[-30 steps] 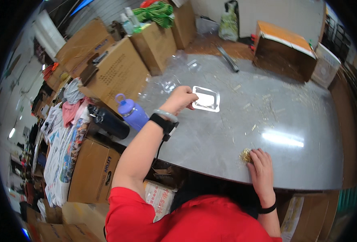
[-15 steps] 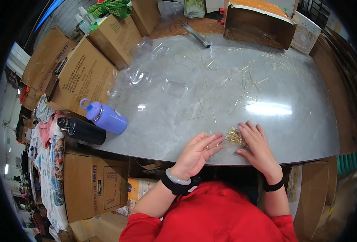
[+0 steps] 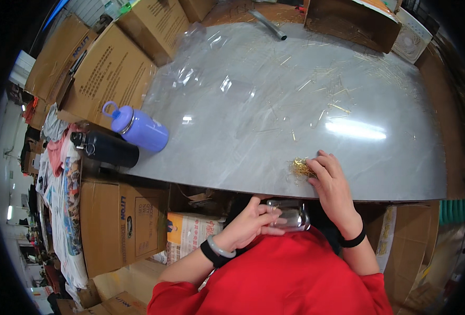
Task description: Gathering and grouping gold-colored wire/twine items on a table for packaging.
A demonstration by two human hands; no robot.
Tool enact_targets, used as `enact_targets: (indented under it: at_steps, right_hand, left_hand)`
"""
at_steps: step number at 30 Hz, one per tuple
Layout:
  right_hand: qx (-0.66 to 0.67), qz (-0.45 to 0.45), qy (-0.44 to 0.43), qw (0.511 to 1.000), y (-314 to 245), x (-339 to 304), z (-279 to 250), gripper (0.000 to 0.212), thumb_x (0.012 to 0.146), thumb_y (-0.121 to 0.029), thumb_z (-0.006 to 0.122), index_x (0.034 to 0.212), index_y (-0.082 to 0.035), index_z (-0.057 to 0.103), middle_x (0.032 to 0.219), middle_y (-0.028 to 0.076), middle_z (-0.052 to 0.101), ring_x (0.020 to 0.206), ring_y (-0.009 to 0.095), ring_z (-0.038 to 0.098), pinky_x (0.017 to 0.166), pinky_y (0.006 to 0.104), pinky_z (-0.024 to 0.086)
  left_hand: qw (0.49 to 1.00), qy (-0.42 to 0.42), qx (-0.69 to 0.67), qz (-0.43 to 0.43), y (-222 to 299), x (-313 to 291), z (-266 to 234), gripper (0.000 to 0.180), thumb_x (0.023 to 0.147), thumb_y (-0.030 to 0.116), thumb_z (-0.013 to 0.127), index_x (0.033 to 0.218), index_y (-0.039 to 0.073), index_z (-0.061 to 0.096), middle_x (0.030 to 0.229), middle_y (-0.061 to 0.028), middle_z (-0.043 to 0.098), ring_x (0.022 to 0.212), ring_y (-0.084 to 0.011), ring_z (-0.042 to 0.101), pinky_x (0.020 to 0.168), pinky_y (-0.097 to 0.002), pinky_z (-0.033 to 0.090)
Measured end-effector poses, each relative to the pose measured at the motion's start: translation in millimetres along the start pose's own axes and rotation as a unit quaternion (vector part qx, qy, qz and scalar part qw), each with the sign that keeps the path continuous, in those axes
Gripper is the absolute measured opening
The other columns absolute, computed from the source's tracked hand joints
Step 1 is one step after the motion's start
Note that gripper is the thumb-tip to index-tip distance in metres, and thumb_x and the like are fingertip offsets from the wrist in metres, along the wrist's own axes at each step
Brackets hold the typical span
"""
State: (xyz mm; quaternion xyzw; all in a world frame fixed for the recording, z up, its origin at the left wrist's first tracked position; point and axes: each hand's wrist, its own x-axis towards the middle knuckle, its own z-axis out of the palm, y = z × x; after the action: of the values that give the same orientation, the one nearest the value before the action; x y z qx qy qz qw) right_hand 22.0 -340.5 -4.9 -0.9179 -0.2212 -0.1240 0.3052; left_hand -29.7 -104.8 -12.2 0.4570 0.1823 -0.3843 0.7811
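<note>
Below the table's front edge, close to my red top, my left hand (image 3: pixel 254 224) is closed on the near side of a clear plastic box (image 3: pixel 296 216). Fingers and thumb wrap its left end, and the box looks see-through. Above it, at the table's edge, lies a small heap of gold-coloured wire pins (image 3: pixel 301 167). My right hand (image 3: pixel 333 186) rests beside this heap, fingers bent and thumb apart, the fingertips touching its right side. Whether any pins are pinched there is hard to see.
Loose gold wire pins (image 3: pixel 339 108) lie scattered over the grey table (image 3: pixel 222 157). Clear plastic pieces (image 3: pixel 238 88) and a metal tube (image 3: pixel 268 24) lie farther back. A purple bottle (image 3: pixel 146 131) and a black bottle (image 3: pixel 109 149) stand left, near cardboard boxes (image 3: pixel 111 79).
My left hand has moved down and left, off the table, and now holds the clear box below the edge. My right hand's fingers have bent at the heap. The view has shifted.
</note>
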Motion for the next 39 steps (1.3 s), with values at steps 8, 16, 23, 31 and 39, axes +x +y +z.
enact_targets:
  at_steps: [8, 16, 23, 31, 39]
  right_hand:
    - [0.003, -0.038, -0.031, 0.999, -26.6, -18.3, 10.5, 0.048, 0.080, 0.000, 0.071, 0.126, -0.006, 0.060, 0.120, 0.014, 0.057, 0.127, 0.039, 0.053, 0.112, 0.0526, 0.041]
    - [0.053, -0.113, -0.111, 0.986, -45.0, -47.2, 6.9, 0.050, 0.081, -0.003, 0.073, 0.130, -0.005, 0.059, 0.120, 0.014, 0.059, 0.130, 0.039, 0.053, 0.112, 0.0544, 0.042]
    - [0.081, -0.123, -0.037, 0.988, -44.4, -19.4, -9.0, 0.053, 0.081, 0.003, 0.073, 0.131, -0.004, 0.056, 0.118, 0.017, 0.057, 0.125, 0.043, 0.056, 0.108, 0.0537, 0.046]
    - [0.006, -0.049, 0.044, 0.998, -14.1, 1.8, 6.0, 0.046, 0.084, 0.003, 0.067, 0.129, -0.001, 0.056, 0.122, 0.018, 0.055, 0.126, 0.043, 0.053, 0.111, 0.0530, 0.042]
    - [0.065, -0.042, 0.007, 0.997, -15.5, 13.3, -8.4, 0.059, 0.083, -0.001, 0.070, 0.138, 0.000, 0.049, 0.131, 0.022, 0.053, 0.129, 0.042, 0.050, 0.111, 0.0504, 0.041]
  left_hand:
    - [0.993, -0.068, -0.087, 0.044, -12.4, 4.6, -7.4, 0.044, 0.103, -0.002, 0.048, 0.144, 0.002, 0.033, 0.142, -0.0211, 0.044, 0.130, -0.0354, 0.054, 0.113, -0.0473, 0.047]
    - [0.990, -0.114, -0.048, 0.067, -21.2, -19.4, -4.6, 0.051, 0.105, 0.000, 0.046, 0.152, 0.005, 0.028, 0.146, -0.0173, 0.041, 0.133, -0.0311, 0.052, 0.113, -0.0465, 0.046]
    - [0.957, -0.125, 0.170, 0.197, 19.1, -13.3, 14.6, 0.058, 0.107, 0.005, 0.041, 0.159, 0.002, 0.014, 0.143, -0.0159, 0.045, 0.129, -0.0277, 0.055, 0.107, -0.0429, 0.051]
    - [0.602, 0.100, 0.653, 0.449, 45.1, 45.4, 24.7, 0.062, 0.101, 0.015, 0.050, 0.152, -0.011, 0.027, 0.145, -0.0317, 0.044, 0.121, -0.0435, 0.050, 0.105, -0.0485, 0.039]
    - [0.549, 0.122, 0.704, 0.434, 32.8, 55.5, 27.9, 0.083, 0.095, 0.034, 0.057, 0.156, -0.007, 0.019, 0.163, -0.0287, 0.017, 0.151, -0.0456, 0.017, 0.121, -0.0582, 0.011]
